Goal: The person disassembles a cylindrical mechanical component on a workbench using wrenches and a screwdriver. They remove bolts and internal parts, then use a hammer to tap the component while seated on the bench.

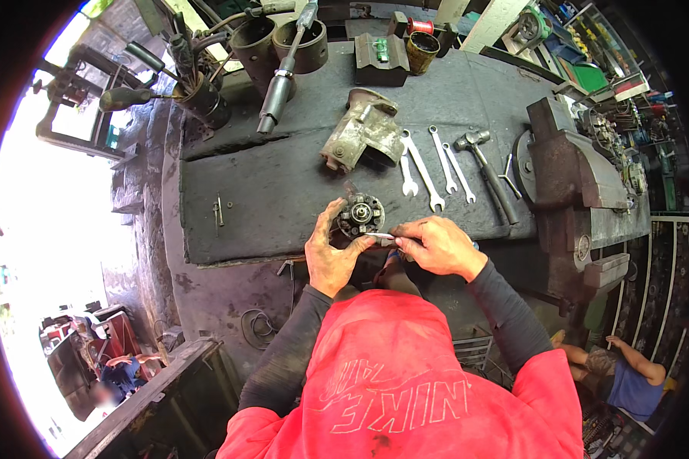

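Observation:
My left hand (332,258) is closed around the side of a round, dark metal part (361,213) with a bright centre and raised blocks around its rim. It holds this part at the bench's front edge. My right hand (442,246) pinches a thin, silvery tool (380,236), whose tip lies against the near rim of the part beside my left thumb. The tool's rear end is hidden in my fingers. Just beyond the round part, a worn grey metal housing (364,131) rests on the bench.
Several wrenches (422,171) and a hammer (495,182) lie right of the housing, before a large bench vise (582,172). Small bolts (219,211) lie at left. Tool-filled can (204,103) and metal cylinders (254,46) stand behind. Another person (635,386) sits at lower right.

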`<state>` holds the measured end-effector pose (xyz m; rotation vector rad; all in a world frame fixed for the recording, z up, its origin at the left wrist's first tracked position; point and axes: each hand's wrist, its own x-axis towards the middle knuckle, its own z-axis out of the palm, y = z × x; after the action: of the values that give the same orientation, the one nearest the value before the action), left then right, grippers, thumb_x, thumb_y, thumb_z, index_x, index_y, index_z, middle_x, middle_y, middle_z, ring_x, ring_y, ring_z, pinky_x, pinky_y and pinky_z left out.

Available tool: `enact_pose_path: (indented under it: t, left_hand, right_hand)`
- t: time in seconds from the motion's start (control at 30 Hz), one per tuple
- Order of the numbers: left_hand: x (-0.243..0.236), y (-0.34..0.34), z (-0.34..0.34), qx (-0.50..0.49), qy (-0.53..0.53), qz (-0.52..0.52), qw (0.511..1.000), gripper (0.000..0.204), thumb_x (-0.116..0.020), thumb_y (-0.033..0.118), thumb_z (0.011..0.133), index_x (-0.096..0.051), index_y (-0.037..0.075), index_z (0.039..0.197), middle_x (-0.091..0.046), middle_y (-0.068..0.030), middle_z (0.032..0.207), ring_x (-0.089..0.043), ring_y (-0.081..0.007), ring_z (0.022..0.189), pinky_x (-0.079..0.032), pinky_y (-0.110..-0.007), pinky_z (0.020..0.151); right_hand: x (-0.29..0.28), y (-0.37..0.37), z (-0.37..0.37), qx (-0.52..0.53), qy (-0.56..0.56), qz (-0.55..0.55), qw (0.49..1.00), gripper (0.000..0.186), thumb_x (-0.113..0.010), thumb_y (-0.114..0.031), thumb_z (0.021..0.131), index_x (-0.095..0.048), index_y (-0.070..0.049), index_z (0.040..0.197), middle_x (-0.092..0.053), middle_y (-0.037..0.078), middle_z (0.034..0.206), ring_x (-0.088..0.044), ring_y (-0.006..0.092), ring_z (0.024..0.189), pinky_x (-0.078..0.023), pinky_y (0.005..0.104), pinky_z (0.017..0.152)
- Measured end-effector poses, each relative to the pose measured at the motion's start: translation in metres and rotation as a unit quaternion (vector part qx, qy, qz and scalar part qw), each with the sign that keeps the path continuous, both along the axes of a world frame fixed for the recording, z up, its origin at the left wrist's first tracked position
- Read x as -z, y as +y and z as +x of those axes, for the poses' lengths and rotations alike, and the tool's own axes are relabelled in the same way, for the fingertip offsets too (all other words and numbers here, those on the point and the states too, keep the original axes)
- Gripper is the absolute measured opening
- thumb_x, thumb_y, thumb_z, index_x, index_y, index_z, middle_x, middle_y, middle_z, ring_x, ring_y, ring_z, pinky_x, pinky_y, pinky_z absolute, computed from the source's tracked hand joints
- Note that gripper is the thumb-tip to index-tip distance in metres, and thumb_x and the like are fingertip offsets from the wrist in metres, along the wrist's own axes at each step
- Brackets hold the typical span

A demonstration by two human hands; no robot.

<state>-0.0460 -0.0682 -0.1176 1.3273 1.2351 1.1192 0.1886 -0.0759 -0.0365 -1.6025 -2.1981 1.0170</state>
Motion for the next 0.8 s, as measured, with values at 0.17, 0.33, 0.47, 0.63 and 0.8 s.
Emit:
enact_pose_path:
  t: [0.17,0.33,0.47,0.63,0.8]
  left_hand:
    - [0.000,-0.001,-0.001,0.018,0.002,-0.001,1.000,0.084,-0.094,0.006,0.078,-0.052,-0.003,0.150,-0.062,-0.0150,0.147,-0.061,-0.0225,0.133,-0.051,-0.037,0.113]
    - [-0.002,0.000,-0.010,-0.003,0.067,0.037,0.997,0.082,-0.098,0.016,0.071,-0.061,-0.001,0.143,-0.062,-0.0191,0.147,-0.062,-0.0280,0.133,-0.050,-0.039,0.113]
    - [-0.005,0.002,-0.026,0.089,0.081,0.018,0.993,0.086,-0.088,0.017,0.081,-0.048,0.007,0.157,-0.048,-0.0189,0.162,-0.045,-0.0345,0.152,-0.039,-0.042,0.125]
    - [0.012,0.003,-0.023,0.134,0.062,0.027,0.989,0.084,-0.083,0.008,0.083,-0.045,0.009,0.158,-0.043,-0.0123,0.166,-0.041,-0.0320,0.154,-0.035,-0.042,0.127]
    - [0.022,0.003,-0.020,0.136,0.059,0.033,0.988,0.083,-0.083,0.006,0.082,-0.047,0.012,0.157,-0.042,-0.0123,0.166,-0.040,-0.0327,0.154,-0.035,-0.043,0.128]
  right_hand:
    - [0.001,0.004,-0.004,-0.022,-0.023,-0.039,0.999,0.026,-0.064,-0.024,0.100,-0.076,-0.003,0.111,-0.074,0.021,0.094,-0.069,0.0456,0.089,-0.054,0.0521,0.077]
    - [0.003,-0.024,-0.033,0.102,0.071,-0.089,0.988,0.030,-0.061,-0.025,0.103,-0.077,-0.001,0.096,-0.071,0.023,0.085,-0.070,0.0403,0.080,-0.051,0.0497,0.073]
    - [0.005,-0.046,-0.067,0.265,0.124,-0.182,0.939,0.021,-0.064,-0.014,0.100,-0.073,0.003,0.109,-0.071,0.018,0.090,-0.067,0.0317,0.080,-0.053,0.0435,0.075]
    - [0.003,-0.064,-0.106,0.385,0.307,-0.186,0.850,0.021,-0.061,-0.012,0.107,-0.067,0.005,0.117,-0.061,0.001,0.086,-0.049,0.0114,0.071,-0.042,0.0299,0.060]
    - [0.001,-0.072,-0.121,0.423,0.415,-0.234,0.771,0.024,-0.059,-0.012,0.109,-0.064,0.005,0.125,-0.063,0.003,0.102,-0.054,0.0128,0.084,-0.046,0.0288,0.071]
